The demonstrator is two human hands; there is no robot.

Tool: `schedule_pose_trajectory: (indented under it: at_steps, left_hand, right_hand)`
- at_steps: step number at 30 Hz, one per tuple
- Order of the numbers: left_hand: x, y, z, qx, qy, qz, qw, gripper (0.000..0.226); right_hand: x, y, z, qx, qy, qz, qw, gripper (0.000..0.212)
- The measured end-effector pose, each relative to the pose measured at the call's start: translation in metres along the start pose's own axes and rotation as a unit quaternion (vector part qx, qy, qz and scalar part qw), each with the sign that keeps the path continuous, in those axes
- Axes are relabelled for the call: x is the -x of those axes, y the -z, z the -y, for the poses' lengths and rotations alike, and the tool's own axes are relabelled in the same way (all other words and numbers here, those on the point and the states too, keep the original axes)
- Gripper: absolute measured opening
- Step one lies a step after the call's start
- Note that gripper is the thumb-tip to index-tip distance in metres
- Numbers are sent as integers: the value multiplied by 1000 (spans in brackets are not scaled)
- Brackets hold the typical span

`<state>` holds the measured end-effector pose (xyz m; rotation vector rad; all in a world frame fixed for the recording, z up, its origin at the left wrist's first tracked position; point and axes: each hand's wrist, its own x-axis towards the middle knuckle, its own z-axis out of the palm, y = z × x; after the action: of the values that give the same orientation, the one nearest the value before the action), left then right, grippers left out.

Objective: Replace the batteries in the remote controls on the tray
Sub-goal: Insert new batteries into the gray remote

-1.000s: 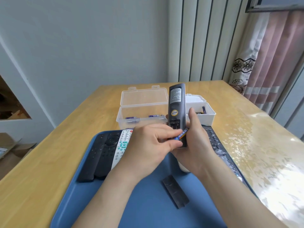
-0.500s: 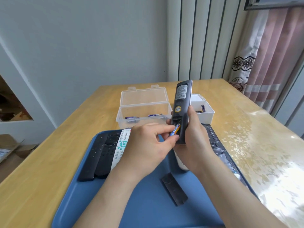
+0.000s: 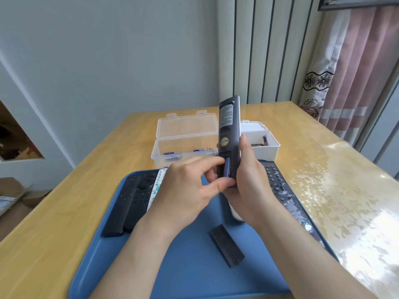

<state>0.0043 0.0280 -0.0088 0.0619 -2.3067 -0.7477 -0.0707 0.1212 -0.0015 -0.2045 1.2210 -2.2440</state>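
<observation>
My right hand [image 3: 251,182] holds a black remote [image 3: 228,130] upright above the blue tray [image 3: 190,266], back side facing me, its battery compartment uncovered. A blue battery [image 3: 227,168] lies lengthwise in the compartment. My left hand [image 3: 190,188] pinches at that battery with thumb and index finger. The remote's black battery cover [image 3: 226,244] lies loose on the tray. More remotes rest on the tray: two black ones [image 3: 127,201], a white one [image 3: 156,186] and a long black one [image 3: 285,195] on the right.
A clear plastic box [image 3: 183,145] with its lid up holds a few batteries behind the tray. A white box [image 3: 265,145] with batteries stands to its right. Everything sits on a wooden table [image 3: 64,201]; curtains hang at the far right.
The battery, held crosswise outside the remote a second ago, now lies lengthwise inside the compartment. The remote has tilted more upright and risen slightly.
</observation>
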Motion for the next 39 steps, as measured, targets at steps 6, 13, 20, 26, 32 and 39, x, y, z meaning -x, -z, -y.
schedule_pose_trajectory:
  at_steps: [6,13,20,26,32,39]
  left_hand:
    - [0,2,-2,54,36,24,998,37]
    - [-2,2,-1,78,42,46,995,35]
    - [-5,-3,-4,148,142,-24,978,31]
    - [-7,1,-13,251,206,-27,945,33]
    - [-6,-5,-13,253,233,-71,936,20]
    - [-10,16,0,471,303,-66,826,17]
  right_hand:
    - [-3,0,0,-51,-23,-16,998,45]
    - [-4,2,-1,-52,-28,-19,998,45]
    - [4,-3,-7,-31,-20,46,998,53]
    - [9,-8,-6,-5,-37,82,996,52]
    - [6,-6,-5,-28,-44,97,994,50]
    - [2,5,14,-53,-58,183,980,27]
